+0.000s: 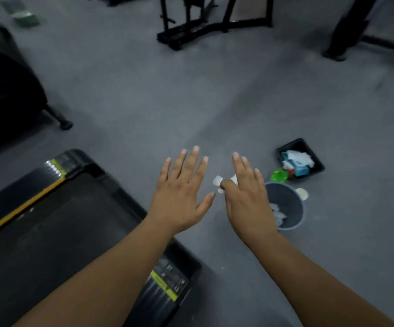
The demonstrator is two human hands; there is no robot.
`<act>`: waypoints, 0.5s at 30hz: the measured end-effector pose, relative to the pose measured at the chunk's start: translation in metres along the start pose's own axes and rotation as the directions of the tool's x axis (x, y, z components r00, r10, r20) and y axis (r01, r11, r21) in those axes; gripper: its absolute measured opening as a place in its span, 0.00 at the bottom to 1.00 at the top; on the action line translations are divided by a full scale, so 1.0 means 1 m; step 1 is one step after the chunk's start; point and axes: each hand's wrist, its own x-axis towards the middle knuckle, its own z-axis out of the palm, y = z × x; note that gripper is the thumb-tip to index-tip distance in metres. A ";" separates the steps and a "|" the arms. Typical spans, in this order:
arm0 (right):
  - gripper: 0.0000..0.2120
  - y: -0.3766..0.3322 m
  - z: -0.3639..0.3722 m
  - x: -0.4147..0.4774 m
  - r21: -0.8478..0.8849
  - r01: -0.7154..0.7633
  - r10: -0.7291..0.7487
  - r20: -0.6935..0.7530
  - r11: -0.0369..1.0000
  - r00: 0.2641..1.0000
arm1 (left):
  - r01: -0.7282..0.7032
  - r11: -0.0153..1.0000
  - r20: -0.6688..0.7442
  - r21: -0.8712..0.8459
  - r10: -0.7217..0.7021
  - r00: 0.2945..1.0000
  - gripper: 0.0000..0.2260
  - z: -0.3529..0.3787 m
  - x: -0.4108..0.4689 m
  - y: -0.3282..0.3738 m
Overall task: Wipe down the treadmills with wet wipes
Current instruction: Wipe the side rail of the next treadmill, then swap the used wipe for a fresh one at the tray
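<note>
A black treadmill (pixel 49 232) with a yellow side stripe fills the lower left, its rear end pointing to the grey floor. My left hand (pixel 182 194) hovers flat over the floor beside the belt's end, fingers spread, holding nothing. My right hand (pixel 245 197) is stretched out next to it with straight fingers, and its thumb pinches a crumpled white wet wipe (pixel 217 181) under the index finger. The wipe sticks out between the two hands.
A grey waste bin (pixel 292 199) with used white wipes stands just right of my right hand. Beyond it lie a black tray (pixel 314 159) holding wipe packs and a green object (pixel 279 177). Another dark machine (pixel 5 86) sits at left, black equipment frames (pixel 205 29) at the back.
</note>
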 end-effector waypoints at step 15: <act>0.12 0.089 -0.246 0.130 -0.131 -0.200 0.181 -0.144 0.971 0.973 | -0.262 0.961 -0.064 -0.089 0.257 0.964 0.33 -0.185 0.209 0.107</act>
